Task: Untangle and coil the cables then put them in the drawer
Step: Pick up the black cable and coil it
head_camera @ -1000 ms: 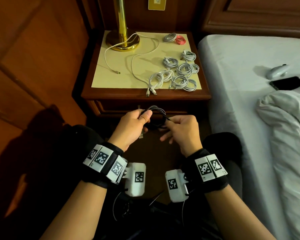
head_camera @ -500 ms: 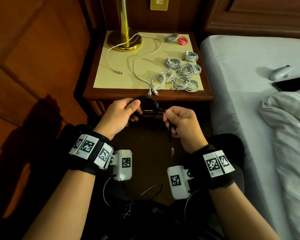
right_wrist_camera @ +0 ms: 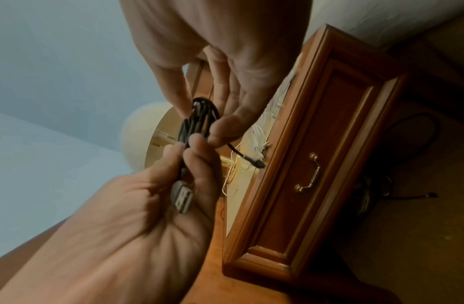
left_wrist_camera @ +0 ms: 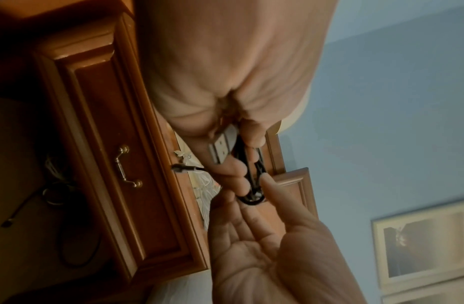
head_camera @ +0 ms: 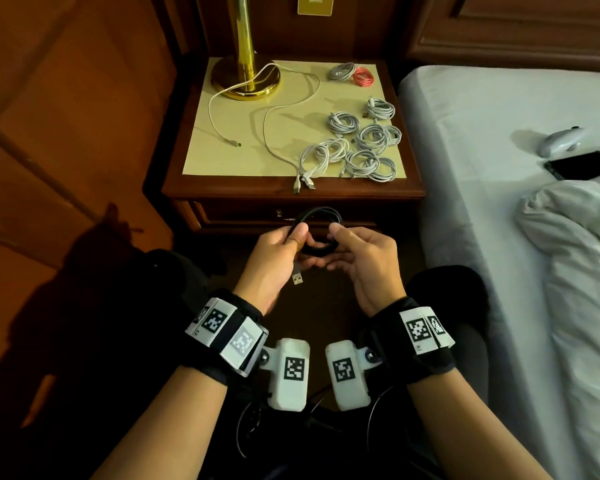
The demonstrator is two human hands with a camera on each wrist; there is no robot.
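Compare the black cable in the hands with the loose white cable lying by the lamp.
The black cable is wound into a small coil; the white cable sprawls uncoiled. The black cable is held in the air by the left hand and right hand in front of the closed drawer; the white cable rests on the nightstand, looping past the brass lamp base. Both show a connector end.

black cable (head_camera: 317, 233) in a tight coil before the shut drawer (head_camera: 357, 216), white coils (head_camera: 364, 143) on top

My left hand (head_camera: 274, 258) and right hand (head_camera: 364, 261) hold the coiled black cable (head_camera: 317, 233) before the closed wooden drawer (head_camera: 243, 213); bundled white cables (head_camera: 357, 143) lie on the brown wooden nightstand (head_camera: 291, 188) behind.
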